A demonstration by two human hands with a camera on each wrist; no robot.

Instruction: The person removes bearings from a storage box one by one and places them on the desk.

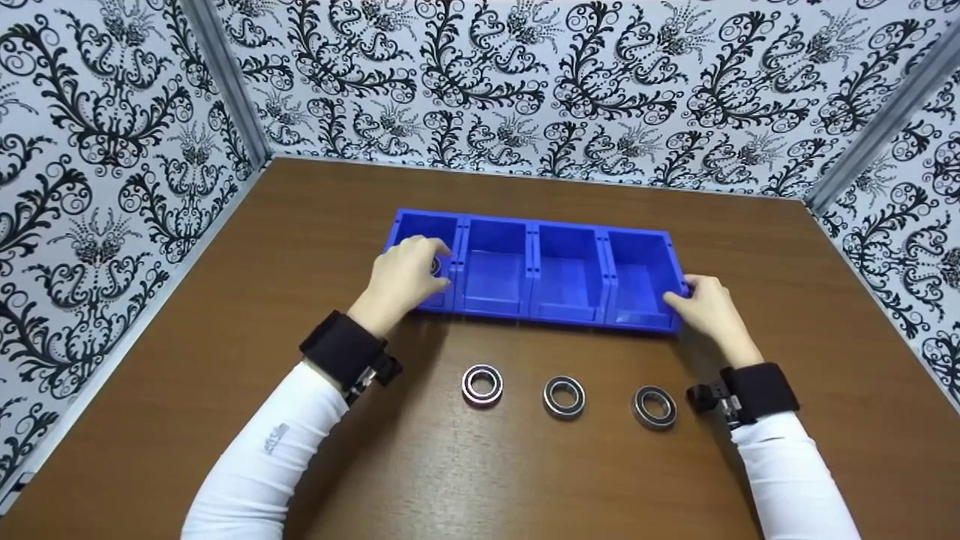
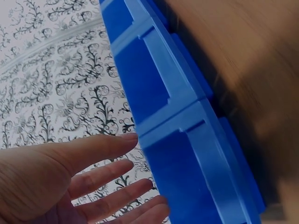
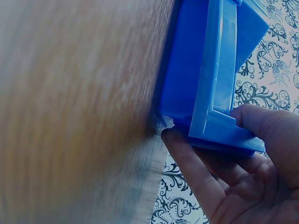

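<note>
A blue bin row (image 1: 495,309) with several compartments lies across the table. My left hand (image 1: 405,274) is over its leftmost compartment, thumb and fingers spread apart with nothing between them. Inside that compartment a bearing (image 1: 436,266) shows partly, the rest hidden behind the hand. In the left wrist view the fingers (image 2: 117,200) are loosely extended beside the bin wall. At the bin row's right end, my right hand (image 1: 705,307) grips the side wall. The right wrist view shows the thumb (image 3: 254,119) over the rim and the fingers under the outer side.
Three ring bearings lie on the brown table (image 1: 570,480) in front of the bins: a left one (image 1: 471,388), a middle one (image 1: 551,405) and a right one (image 1: 641,412). Patterned walls (image 1: 487,82) with grey corner posts (image 1: 225,75) enclose the table's back and sides.
</note>
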